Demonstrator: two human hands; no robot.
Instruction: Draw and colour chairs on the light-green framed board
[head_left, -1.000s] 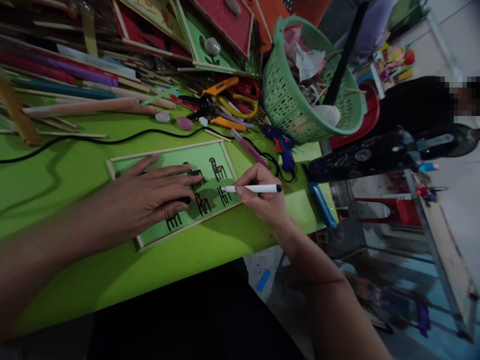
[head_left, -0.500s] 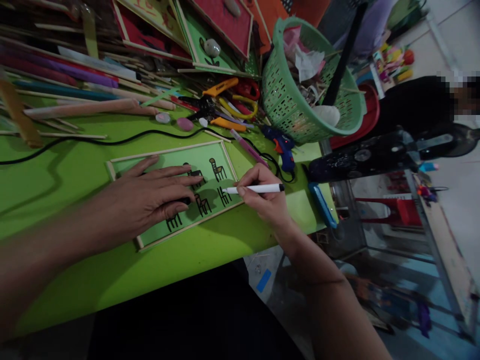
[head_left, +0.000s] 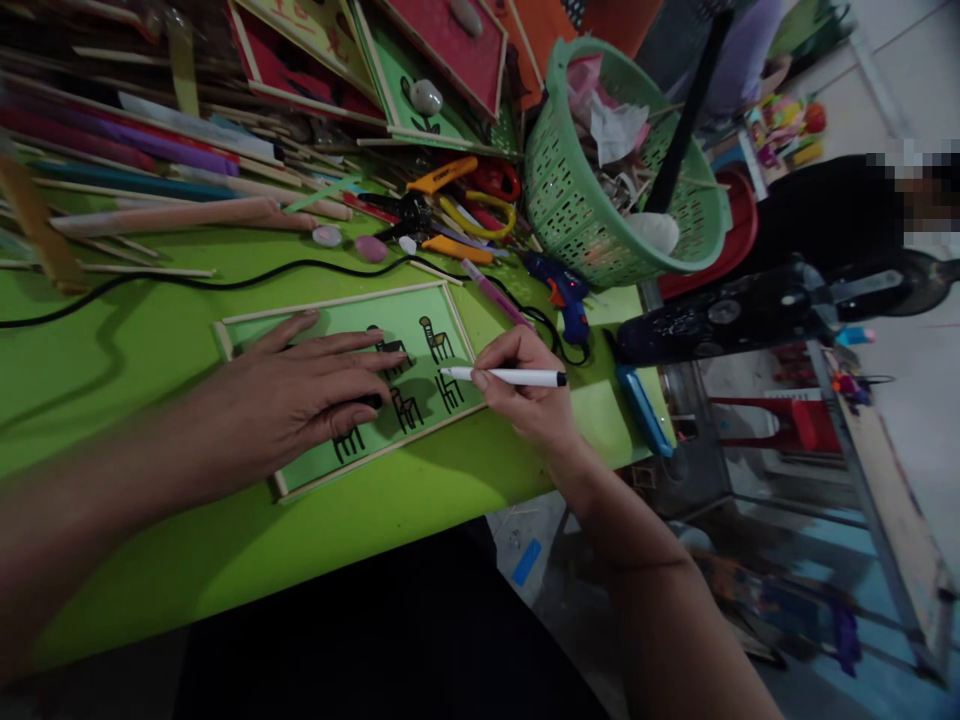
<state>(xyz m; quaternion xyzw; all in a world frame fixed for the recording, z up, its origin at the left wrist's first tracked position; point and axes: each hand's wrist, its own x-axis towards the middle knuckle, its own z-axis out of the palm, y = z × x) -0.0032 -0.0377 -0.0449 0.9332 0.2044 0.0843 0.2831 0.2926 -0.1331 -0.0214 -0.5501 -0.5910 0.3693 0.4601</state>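
A green panel [head_left: 315, 477] edged with thin wooden sticks lies on the green table, with several small chairs drawn on it in black. My left hand [head_left: 307, 385] rests across the panel's left and middle part, fingers spread. A dark object, probably a marker cap, shows by its thumb. At the right edge of the panel my right hand [head_left: 525, 385] pinches a white marker [head_left: 525, 377]. The marker's tip points left and is at the top of the lower right chair drawing [head_left: 448, 392]; whether it touches cannot be made out.
Behind the panel runs a black cable [head_left: 300, 264]. Beyond lie scissors [head_left: 480, 215], a blue glue gun [head_left: 571, 305], a pink pen [head_left: 495, 292], sticks and a green basket [head_left: 577, 200]. A person in dark clothing [head_left: 832, 205] is at the right.
The marker tip has moved slightly up and left over the lower right chair drawing. My left hand has stayed in place.
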